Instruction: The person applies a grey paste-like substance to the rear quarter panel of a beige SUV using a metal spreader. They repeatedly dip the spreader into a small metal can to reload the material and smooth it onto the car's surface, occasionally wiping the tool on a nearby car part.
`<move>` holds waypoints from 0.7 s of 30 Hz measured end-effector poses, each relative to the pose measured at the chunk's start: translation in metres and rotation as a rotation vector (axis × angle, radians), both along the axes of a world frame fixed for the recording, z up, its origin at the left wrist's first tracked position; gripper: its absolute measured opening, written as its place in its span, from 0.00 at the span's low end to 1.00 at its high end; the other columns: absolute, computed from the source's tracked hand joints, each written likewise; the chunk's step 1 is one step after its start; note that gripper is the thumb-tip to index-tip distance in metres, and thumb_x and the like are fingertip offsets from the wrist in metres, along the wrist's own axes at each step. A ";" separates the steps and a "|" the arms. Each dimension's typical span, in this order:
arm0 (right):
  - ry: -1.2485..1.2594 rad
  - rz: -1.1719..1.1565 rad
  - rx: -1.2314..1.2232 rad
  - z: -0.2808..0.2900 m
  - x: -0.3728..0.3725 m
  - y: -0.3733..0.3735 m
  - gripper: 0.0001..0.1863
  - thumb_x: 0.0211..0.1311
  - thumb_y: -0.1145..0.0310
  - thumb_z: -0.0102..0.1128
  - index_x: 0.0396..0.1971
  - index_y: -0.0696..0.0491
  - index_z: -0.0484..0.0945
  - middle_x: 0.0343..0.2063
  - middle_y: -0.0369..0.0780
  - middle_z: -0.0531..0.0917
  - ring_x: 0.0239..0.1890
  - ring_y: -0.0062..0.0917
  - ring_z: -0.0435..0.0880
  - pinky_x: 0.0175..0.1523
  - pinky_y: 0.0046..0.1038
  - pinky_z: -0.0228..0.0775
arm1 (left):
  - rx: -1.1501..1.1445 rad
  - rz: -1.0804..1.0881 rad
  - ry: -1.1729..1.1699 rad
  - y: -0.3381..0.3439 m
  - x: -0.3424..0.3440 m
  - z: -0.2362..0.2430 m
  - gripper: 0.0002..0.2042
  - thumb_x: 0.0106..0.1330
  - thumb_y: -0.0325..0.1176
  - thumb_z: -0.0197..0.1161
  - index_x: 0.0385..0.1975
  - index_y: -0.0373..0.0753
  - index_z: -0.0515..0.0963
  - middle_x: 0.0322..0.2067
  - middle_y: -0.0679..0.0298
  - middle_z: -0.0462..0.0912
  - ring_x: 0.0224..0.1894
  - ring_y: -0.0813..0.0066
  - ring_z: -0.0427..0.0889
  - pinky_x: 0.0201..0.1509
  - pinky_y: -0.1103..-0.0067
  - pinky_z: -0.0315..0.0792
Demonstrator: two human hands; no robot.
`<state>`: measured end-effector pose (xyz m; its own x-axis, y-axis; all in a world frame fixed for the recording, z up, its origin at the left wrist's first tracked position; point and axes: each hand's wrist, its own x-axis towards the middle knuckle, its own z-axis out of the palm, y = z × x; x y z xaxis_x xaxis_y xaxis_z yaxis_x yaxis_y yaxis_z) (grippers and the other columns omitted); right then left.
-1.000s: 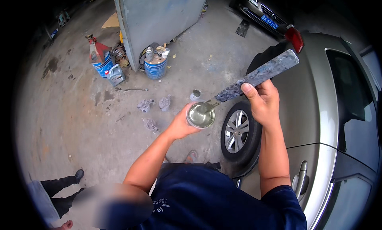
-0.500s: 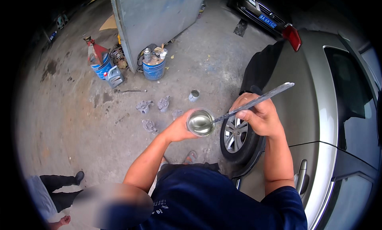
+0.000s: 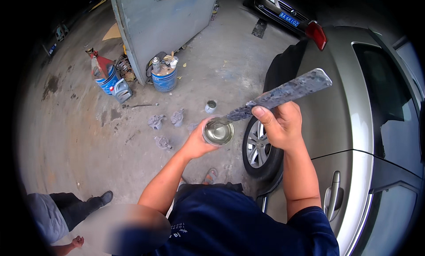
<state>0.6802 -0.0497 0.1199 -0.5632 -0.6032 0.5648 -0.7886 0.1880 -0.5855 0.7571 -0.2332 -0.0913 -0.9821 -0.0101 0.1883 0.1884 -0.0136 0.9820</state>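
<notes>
My left hand is wrapped round a clear cup of pale, shiny greenish-silver liquid. In my right hand is a long flat stirring stick, grey and crusted with dark speckles. Its narrow end dips into the cup at the upper rim, while the broad end slants up to the right. My right thumb presses along its near edge, and the other fingers are partly hidden behind it.
A beige-grey car with a wheel stands close on my right. Crumpled grey cloth-like pieces and a small can are on the floor ahead. Blue buckets stand by a grey metal door. Another person is at the lower left.
The stick has turned in my right hand, its broad face now showing, and its tip has moved to the cup's upper rim. The other person's leg has moved right.
</notes>
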 end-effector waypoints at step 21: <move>-0.141 0.039 0.044 -0.008 -0.012 -0.012 0.09 0.62 0.68 0.66 0.34 0.58 0.79 0.26 0.39 0.83 0.28 0.24 0.82 0.34 0.27 0.72 | 0.010 -0.063 -0.110 0.006 -0.010 -0.008 0.42 0.45 0.30 0.79 0.64 0.36 0.64 0.57 0.59 0.74 0.61 0.69 0.73 0.66 0.72 0.66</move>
<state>0.6678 -0.0618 0.1117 -0.6107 -0.6488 0.4539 -0.7062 0.1870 -0.6829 0.7470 -0.2269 -0.0993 -0.9955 0.0511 0.0794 0.0778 -0.0324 0.9964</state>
